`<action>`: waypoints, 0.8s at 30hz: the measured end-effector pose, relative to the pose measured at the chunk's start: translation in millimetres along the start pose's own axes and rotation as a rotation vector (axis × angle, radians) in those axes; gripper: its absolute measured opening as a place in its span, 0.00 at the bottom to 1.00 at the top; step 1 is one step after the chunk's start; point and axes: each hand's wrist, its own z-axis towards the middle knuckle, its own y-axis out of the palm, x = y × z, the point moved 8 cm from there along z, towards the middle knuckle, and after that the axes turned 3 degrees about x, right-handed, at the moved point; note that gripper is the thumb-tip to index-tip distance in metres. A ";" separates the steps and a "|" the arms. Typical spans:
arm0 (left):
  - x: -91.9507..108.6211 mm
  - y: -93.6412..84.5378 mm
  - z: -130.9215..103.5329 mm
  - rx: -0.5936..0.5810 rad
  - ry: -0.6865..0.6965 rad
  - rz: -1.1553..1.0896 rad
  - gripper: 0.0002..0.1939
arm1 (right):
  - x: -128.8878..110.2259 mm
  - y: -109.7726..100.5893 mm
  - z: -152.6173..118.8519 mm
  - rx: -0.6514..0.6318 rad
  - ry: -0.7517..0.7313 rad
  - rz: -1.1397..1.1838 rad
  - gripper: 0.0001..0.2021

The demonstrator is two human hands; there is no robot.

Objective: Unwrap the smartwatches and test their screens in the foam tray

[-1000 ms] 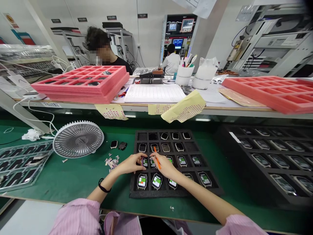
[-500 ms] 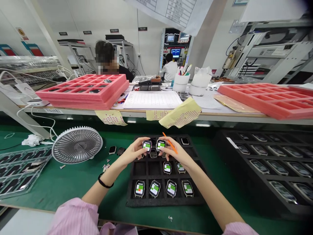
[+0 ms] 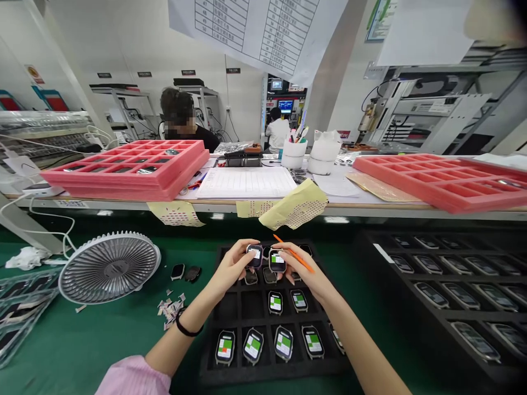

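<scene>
My left hand is closed on a smartwatch without a strap, its thumb on the lit screen. My right hand grips a second smartwatch by its edge, thumb on the screen's side, with an orange stick lying along the same hand. Both watches are held over the far part of a black foam tray. In the tray's near rows, several watch bodies, such as this watch, show green-and-white screens. Watches in the far rows are partly hidden by my hands.
A grey fan and two watch bodies lie left, near paper scraps. A bigger black tray of watches stands right. Pink foam trays and a paper form sit on the shelf. Two people are beyond it.
The view has tilted up a little and shifted. My left thumb has moved onto its watch's screen, and that screen now shows mostly white. Both hands still hold their watches.
</scene>
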 end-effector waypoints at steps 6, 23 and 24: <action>-2.6 3.7 -1.4 -0.012 -0.015 -0.003 0.24 | -7.2 7.4 -4.6 -0.076 0.012 -0.022 0.17; -0.7 -2.7 -2.9 0.033 -0.004 0.036 0.20 | -1.0 10.2 -5.5 -0.089 -0.004 -0.012 0.17; 0.1 -2.4 -3.6 0.031 -0.003 0.041 0.19 | -1.3 9.9 -5.7 -0.086 -0.005 -0.014 0.17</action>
